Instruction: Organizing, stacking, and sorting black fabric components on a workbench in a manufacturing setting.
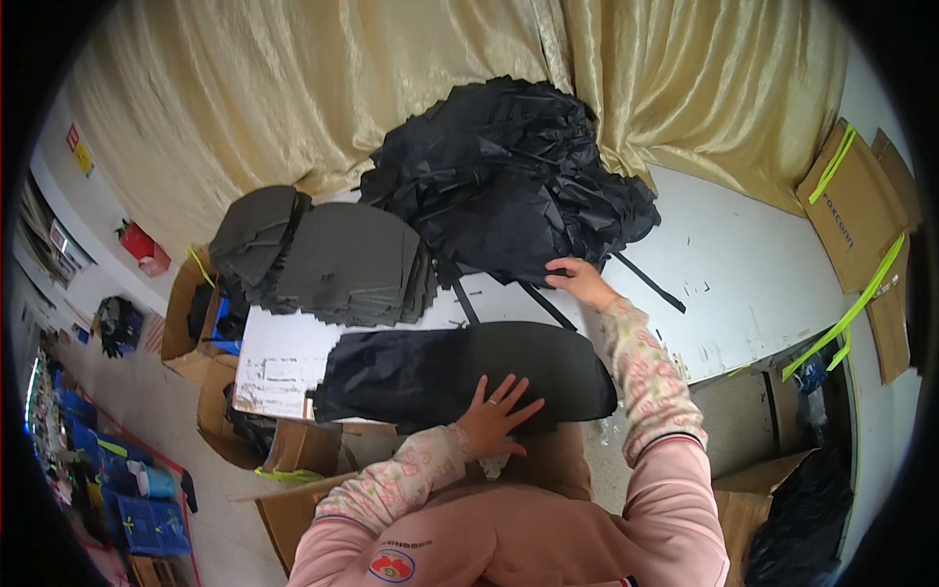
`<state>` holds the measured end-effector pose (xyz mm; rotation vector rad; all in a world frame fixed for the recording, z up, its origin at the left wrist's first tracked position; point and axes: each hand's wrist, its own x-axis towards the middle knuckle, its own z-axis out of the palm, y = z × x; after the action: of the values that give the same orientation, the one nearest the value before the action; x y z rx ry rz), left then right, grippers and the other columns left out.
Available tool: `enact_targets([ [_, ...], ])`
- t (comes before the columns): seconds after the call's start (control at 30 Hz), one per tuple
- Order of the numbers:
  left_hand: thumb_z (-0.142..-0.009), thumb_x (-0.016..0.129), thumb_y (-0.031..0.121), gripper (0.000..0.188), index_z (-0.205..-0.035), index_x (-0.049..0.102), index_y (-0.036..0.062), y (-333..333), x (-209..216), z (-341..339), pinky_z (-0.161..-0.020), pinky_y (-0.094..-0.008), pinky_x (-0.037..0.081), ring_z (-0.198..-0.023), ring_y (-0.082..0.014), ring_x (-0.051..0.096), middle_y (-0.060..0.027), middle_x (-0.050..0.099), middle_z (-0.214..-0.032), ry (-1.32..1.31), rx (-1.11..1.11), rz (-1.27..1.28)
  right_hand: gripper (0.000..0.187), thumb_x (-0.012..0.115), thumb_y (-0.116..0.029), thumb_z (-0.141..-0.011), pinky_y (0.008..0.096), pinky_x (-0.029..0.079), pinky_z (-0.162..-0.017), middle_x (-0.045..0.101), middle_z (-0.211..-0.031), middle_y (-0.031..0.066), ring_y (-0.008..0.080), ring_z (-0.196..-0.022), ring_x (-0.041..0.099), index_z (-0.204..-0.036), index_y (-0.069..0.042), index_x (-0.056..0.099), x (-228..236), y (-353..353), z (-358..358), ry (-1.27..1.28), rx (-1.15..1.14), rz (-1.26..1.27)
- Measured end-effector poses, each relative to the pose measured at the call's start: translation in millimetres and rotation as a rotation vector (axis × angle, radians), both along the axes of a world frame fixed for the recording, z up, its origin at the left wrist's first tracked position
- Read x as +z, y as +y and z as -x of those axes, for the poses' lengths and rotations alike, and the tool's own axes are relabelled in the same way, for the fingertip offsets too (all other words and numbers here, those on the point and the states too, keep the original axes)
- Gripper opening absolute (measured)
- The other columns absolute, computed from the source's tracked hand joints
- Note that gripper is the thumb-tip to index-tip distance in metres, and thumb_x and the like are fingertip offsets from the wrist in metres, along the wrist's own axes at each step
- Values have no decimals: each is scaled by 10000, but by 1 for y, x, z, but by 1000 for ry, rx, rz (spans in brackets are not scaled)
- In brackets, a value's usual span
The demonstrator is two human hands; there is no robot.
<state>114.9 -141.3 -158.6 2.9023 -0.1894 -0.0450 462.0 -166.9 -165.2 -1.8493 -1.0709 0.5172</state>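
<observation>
Along the near edge of the white table lies a long black fabric piece (396,377), with a dark grey rounded foam panel (533,357) over its right part. My left hand (499,416) rests on them with its fingers spread, holding nothing. Farther off, a big heap of black fabric pieces (499,176) rises in front of the curtain. At that heap's near edge, the thumb and fingers of my right hand (582,284) pinch the edge of a black fabric piece. Left of the heap are stacks of dark grey foam panels (347,259).
Black strips (650,284) stick out from the heap across the white table (724,293). Gold curtains (245,88) hang behind it. Cardboard boxes (220,421) stand at the table's left, and flattened cardboard (851,210) with yellow-green straps leans at the right. Blue crates (147,523) sit on the floor far left.
</observation>
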Motion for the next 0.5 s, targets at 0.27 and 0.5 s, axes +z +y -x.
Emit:
enact_targets([
  [0.27,-789,684,459,862,-1491,257,198,12,3,7,-1091,-626,108,-1434,-347,145,-168,182,-1543,-21,71,365,317,645,-161,-867,313,422,-954,600,-1190,131,241,-1104,568,-1133,13,637,33,41,61,118,61,-104],
  [0.5,-816,717,92,739,-1422,294,56,75,48,-31,-1030,-373,366,-1203,-257,470,-169,457,-1324,-549,515,1257,270,525,-87,-946,258,433,-938,595,-1171,38,118,-1066,555,-1182,-4,624,172,-11,97,366,403,-281],
])
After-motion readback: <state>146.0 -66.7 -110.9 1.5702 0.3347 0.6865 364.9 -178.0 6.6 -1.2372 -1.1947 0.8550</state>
